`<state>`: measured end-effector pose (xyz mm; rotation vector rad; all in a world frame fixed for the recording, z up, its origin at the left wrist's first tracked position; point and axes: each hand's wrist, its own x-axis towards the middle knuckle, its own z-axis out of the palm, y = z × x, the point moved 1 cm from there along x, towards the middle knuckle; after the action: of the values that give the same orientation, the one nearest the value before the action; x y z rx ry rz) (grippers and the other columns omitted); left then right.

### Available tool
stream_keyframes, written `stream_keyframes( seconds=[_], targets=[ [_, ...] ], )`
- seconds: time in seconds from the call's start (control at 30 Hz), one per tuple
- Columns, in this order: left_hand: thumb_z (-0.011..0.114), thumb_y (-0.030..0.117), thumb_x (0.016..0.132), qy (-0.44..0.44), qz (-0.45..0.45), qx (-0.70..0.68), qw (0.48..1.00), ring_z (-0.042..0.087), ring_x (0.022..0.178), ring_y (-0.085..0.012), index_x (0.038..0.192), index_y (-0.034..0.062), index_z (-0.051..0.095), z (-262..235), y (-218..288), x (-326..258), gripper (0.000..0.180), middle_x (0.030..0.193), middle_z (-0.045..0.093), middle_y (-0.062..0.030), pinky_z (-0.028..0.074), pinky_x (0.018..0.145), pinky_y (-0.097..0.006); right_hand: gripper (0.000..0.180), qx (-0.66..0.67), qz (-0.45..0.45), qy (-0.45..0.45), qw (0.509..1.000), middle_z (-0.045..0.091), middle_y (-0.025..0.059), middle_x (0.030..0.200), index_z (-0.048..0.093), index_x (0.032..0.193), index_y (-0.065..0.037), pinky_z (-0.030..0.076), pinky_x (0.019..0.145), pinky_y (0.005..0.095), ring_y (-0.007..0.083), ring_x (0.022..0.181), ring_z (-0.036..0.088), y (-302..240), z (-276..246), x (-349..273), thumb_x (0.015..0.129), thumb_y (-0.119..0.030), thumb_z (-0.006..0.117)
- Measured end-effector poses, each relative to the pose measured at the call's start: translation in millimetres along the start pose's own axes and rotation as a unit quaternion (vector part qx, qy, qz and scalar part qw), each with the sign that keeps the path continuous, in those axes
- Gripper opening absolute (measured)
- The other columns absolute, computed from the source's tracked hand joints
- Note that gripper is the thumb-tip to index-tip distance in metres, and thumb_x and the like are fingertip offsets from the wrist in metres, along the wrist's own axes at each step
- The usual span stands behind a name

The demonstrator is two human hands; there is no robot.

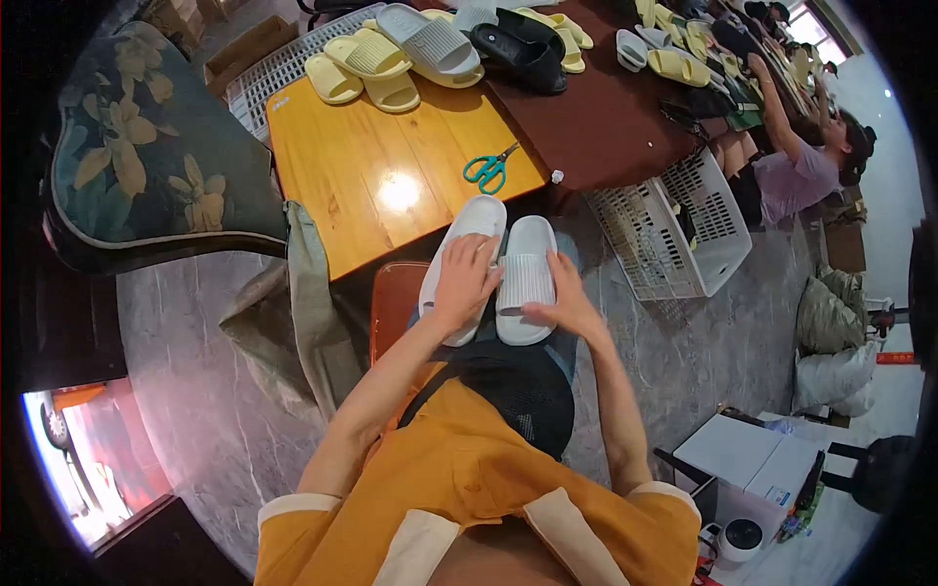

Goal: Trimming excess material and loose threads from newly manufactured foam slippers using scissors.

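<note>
White slippers (526, 281) at my 12 o'clock, toes toward the worktop (337, 161). Left grip (464, 278) spread over one, right grip (569, 301) spread at the other's 3-o'clock side. Probably squaring the pair; lifting calls for firmer holds.

white slippers (526, 283) in matt, foam-like plast. w/ ribbed straps, wood-look tabletop (332, 166) that shines v. glossy, scissors (495, 161) of smooth plast. & metal, crate (725, 220) in hard plast., chair (147, 210) in patterned cloth

white slippers (526, 283) | teal-handled scissors (486, 178) | dark floral chair (137, 146) | mustard-orange shirt (469, 479)
</note>
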<state>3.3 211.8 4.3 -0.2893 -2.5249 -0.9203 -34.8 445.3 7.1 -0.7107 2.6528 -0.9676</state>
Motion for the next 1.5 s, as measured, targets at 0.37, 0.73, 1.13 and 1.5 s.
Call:
stream_keyframes(
  seconds=[0.37,0.73,1.13,1.5],
  targets=[
    [0.066,0.009,0.086,-0.068,-0.294,-0.247,0.921,0.043,0.135,-0.0279,0.148,0.0007,0.033,-46.6,-39.8,-111.3,0.071,0.143,0.046,-0.0186,0.033,0.111,-0.037,0.042,0.486,0.245,0.276,0.793,0.061,0.0129,0.121,0.052,0.13,0.005,0.044,0.095,0.0315,0.0189,0.106,0.058,53.0,26.9,-75.0,0.092,-0.014,0.056],
    [0.048,0.01,0.1,0.023,-0.355,-0.444,0.823,0.057,0.106,-0.0118,0.126,0.0041,0.063,-107.1,-48.1,-61.6,0.031,0.118,0.064,-0.0041,0.043,0.094,-0.026,0.036,0.281,0.115,0.226,0.925,0.065,0.0105,0.121,0.063,0.124,0.002,0.042,0.101,0.0315,0.019,0.114,0.059,4.1,-107.2,-90.7,0.089,-0.007,0.056],
    [0.05,0.011,0.099,-0.051,-0.301,-0.49,0.817,0.058,0.109,-0.0138,0.116,0.0016,0.067,-162.7,-2.9,-30.0,0.025,0.116,0.066,-0.0048,0.043,0.099,-0.028,0.033,0.312,-0.031,0.097,0.945,0.063,0.0127,0.119,0.068,0.112,0.002,0.04,0.103,0.0331,0.0235,0.118,0.056,-66.6,-101.6,-57.6,0.081,-0.004,0.056],
    [0.053,0.017,0.097,-0.178,-0.19,-0.423,0.868,0.054,0.117,-0.0202,0.118,0.0003,0.065,-162.5,5.7,13.9,0.03,0.123,0.062,-0.0096,0.039,0.103,-0.033,0.03,0.413,0.032,0.02,0.91,0.056,0.0133,0.132,0.058,0.121,-0.002,0.04,0.104,0.0335,0.0212,0.122,0.053,-74.9,-93.4,-54.5,0.093,-0.007,0.051]
  ],
)
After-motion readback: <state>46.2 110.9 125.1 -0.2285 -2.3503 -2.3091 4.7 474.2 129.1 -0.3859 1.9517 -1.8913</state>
